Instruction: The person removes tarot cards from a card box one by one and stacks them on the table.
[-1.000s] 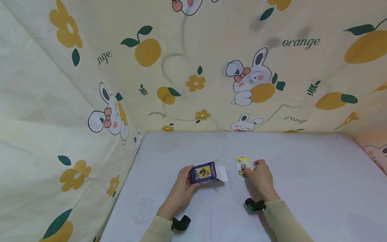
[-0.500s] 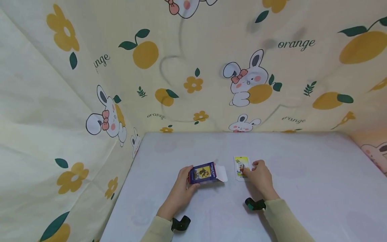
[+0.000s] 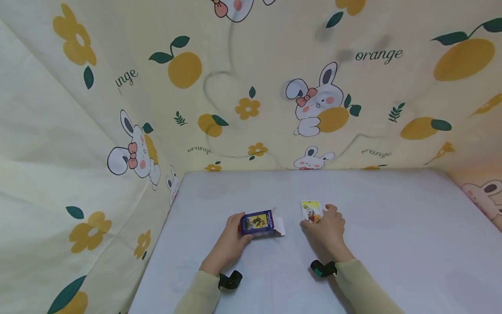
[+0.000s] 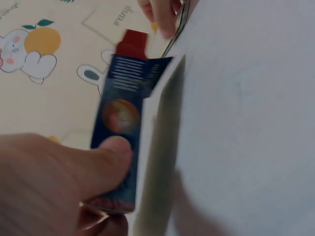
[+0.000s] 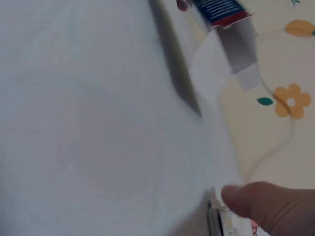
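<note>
My left hand (image 3: 227, 239) grips a blue card box (image 3: 256, 222) by its left end, thumb along the near narrow side. The box lies tilted just over the table, its open end and white flap (image 3: 279, 226) facing right. In the right wrist view the box's open mouth (image 5: 238, 46) looks hollow. To its right is a stack of picture cards (image 3: 311, 210), the top one yellow. My right hand (image 3: 328, 224) holds this stack, thumb (image 5: 246, 199) at the near-left edge and fingers curled by the right side. Part of the stack is hidden under the hand.
A white cloth-covered table (image 3: 392, 231) lies under both hands. Behind it and on the left hang cream curtains (image 3: 251, 65) printed with rabbits, oranges and flowers. Each wrist carries a small black camera (image 3: 230, 280).
My right thumb has slid from the top card's face to the stack's near-left edge. The box and its flap have turned slightly. The whole head view has shifted a little.
</note>
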Motion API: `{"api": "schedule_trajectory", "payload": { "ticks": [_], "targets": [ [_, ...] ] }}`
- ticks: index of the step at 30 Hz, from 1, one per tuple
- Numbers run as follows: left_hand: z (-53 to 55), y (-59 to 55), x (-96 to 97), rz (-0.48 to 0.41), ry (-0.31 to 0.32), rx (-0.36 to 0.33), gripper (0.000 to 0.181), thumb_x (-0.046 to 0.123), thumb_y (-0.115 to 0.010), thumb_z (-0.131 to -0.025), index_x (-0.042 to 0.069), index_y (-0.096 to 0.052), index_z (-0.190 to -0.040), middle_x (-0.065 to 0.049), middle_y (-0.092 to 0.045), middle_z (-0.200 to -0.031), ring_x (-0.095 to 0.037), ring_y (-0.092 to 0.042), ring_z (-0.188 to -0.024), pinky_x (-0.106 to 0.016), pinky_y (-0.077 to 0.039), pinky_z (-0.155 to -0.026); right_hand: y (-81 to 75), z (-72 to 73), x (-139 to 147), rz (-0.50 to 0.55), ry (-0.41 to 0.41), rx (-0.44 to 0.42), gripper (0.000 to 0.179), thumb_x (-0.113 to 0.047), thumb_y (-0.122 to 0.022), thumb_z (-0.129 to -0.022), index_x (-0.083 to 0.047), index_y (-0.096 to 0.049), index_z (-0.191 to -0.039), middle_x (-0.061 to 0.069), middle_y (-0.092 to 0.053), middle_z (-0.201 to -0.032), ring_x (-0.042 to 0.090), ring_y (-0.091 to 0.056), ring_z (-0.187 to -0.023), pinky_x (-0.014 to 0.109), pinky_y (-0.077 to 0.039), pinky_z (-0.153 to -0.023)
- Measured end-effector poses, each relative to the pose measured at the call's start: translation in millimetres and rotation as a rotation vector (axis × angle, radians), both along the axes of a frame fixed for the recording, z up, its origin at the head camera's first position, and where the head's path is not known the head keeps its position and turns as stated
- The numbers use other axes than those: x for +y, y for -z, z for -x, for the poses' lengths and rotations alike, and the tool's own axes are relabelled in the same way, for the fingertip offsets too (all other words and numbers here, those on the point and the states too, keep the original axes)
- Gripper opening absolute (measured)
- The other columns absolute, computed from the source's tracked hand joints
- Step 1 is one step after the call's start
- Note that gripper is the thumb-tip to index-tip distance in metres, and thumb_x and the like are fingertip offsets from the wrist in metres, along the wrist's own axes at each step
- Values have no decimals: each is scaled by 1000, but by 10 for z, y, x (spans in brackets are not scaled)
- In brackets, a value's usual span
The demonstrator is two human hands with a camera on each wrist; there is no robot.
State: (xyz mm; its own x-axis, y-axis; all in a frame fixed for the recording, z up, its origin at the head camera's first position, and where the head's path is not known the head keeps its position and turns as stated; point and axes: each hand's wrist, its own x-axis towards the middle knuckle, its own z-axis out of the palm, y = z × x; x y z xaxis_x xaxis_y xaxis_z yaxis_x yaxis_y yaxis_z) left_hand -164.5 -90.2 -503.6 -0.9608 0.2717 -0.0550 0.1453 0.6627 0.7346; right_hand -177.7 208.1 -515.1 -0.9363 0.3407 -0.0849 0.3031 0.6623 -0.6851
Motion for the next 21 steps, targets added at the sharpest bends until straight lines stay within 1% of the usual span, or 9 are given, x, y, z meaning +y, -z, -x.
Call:
{"api": "schedule_trajectory", "payload": {
  "ticks": [3,6,9,13,17,21],
  "targets": [
    [41,12,-23,30,-18,-35,70,24,-63,-96,14,-24,-153,-10,-26,-153,-29,-32,-138,-46,-29,-112,-2,6,-33,-5,13,10,94,-29,-78,-74,5,-21,-141,30,-38,-117,44,-33,-107,55,-35,-86],
    [66,33,-33,43,-27,-48,69,23,-63,-95,13,-25,-152,-11,-26,-153,-30,-33,-137,-47,-29,-112,1,8,-52,-17,34,13,90,-23,-75,-74,4,-22,-141,30,-39,-115,44,-34,-105,55,-35,-86],
    [90,61,-43,57,-34,-82,70,24,-63,-95,14,-25,-153,-11,-25,-154,-30,-33,-137,-47,-29,-112,13,22,-92,-43,49,1,88,-21,-74,-73,4,-22,-140,30,-40,-113,44,-36,-103,56,-35,-86],
    [71,94,-46,48,-43,-108,70,23,-63,-95,15,-25,-153,-11,-24,-154,-30,-35,-136,-48,-31,-111,21,16,-149,-70,68,-7,90,-23,-75,-72,6,-23,-139,32,-40,-110,47,-37,-101,59,-35,-86],
    [43,88,-50,24,-36,-92,70,20,-63,-95,12,-25,-152,-13,-25,-153,-32,-36,-136,-49,-31,-110,15,7,-180,-74,96,7,89,-23,-75,-72,7,-24,-138,32,-41,-106,47,-37,-100,59,-34,-86],
    [43,86,-59,49,-28,-51,69,18,-62,-96,10,-24,-152,-14,-25,-152,-31,-37,-135,-47,-32,-111,5,3,-189,-73,101,10,86,-22,-72,-72,7,-24,-137,31,-41,-104,46,-37,-99,59,-34,-85]
  ]
}}
